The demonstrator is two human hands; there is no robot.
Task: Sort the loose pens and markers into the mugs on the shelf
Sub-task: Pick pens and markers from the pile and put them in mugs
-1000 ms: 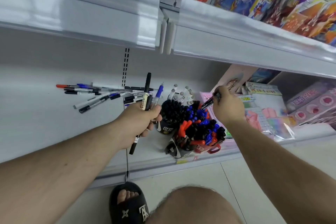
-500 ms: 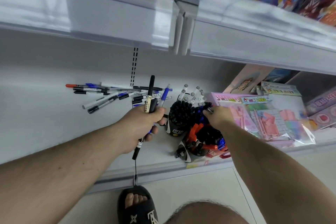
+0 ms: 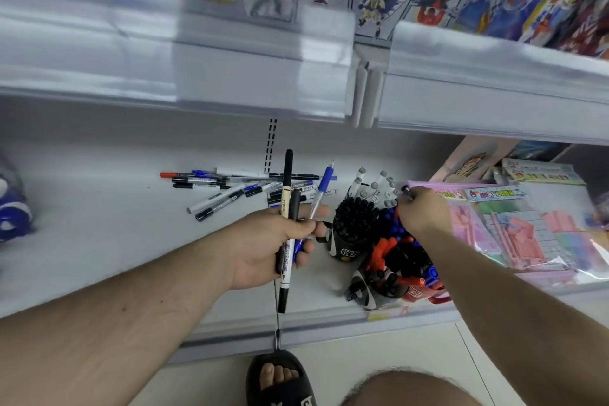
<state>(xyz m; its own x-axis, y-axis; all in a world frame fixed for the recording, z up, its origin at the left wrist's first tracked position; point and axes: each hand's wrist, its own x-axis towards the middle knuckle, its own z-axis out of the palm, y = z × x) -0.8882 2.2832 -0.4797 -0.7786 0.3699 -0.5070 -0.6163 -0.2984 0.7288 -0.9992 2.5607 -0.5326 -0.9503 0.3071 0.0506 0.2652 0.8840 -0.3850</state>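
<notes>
My left hand (image 3: 263, 242) is my holding rack – its fingers are curled round a small bunch of pens (image 3: 291, 208): a long black-and-white marker, a shorter black one and a blue ballpoint, fanned upward so I can see each cap and pick them off one by one. I hold them just left of the mugs so the reach across is short

My right hand (image 3: 420, 211) is over the back of the mug cluster, its fingers pinched on one dark-capped marker (image 3: 406, 191) beside the mug of grey-capped markers (image 3: 375, 188); I judge I am seating it there, though whether its tip is already in a mug I cannot tell

The black mug (image 3: 346, 245) is packed tight with black caps, and the mugs nearer me (image 3: 365, 293) hold red, blue and black mixed, leaning outward – crowded, so each new pen needs a gap found for it

The loose pile of pens (image 3: 237, 186) lies farther back on the shelf (image 3: 99, 241), to the left and well apart from the mugs, so a good deal of sorting is left. Pink stationery packs (image 3: 527, 234) lie to the right of the mugs
</notes>
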